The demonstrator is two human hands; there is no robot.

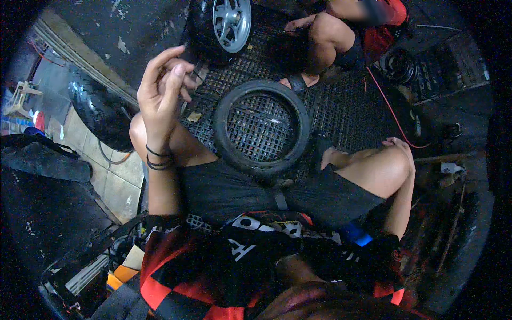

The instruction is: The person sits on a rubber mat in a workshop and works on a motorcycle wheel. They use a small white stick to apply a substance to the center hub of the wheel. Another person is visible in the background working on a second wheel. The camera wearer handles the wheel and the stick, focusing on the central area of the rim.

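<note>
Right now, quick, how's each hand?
Left hand: loosely curled; can't tell whether it's holding anything.
Right hand: resting at the right knee; grip can't be told.

A tyre [302,128] lies on the mat [341,114], beyond it a wheel [233,24].

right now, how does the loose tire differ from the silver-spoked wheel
The loose tire lies flat on the mat, while the silver-spoked wheel stands on edge. The loose tire's middle is open, showing mat; the wheel's middle has spokes. Both are round.
</note>
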